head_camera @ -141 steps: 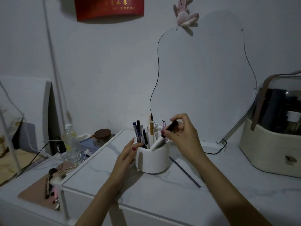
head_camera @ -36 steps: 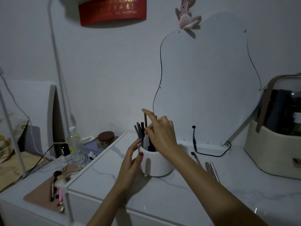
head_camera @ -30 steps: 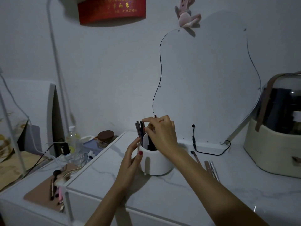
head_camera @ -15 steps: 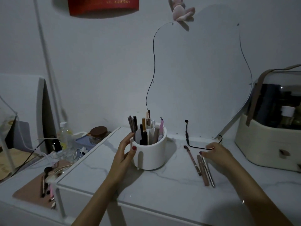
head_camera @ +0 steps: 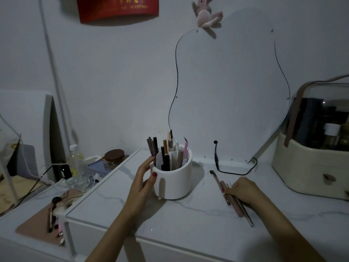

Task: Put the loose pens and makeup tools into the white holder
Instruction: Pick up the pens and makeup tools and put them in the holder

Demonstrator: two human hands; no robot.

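A round white holder (head_camera: 172, 183) stands mid-table with several pens, pencils and a pink tool upright in its compartments. My left hand (head_camera: 144, 178) curls round its left side, thumb on the front wall. To its right, three slim makeup pencils (head_camera: 235, 200) lie side by side on the marble top. My right hand (head_camera: 243, 190) lies over their middle, fingers curled down onto them; whether any pencil is lifted is unclear.
A curvy mirror (head_camera: 226, 91) leans on the wall behind, its black cable (head_camera: 226, 172) trailing on the table. A cream cosmetics case (head_camera: 311, 157) stands at far right. A lower shelf at left holds brushes (head_camera: 53, 210), a bottle and a jar (head_camera: 114, 157).
My right hand left the holder, swung right and came down on the loose pencils, closing its fingers over them. My left hand stayed on the holder.
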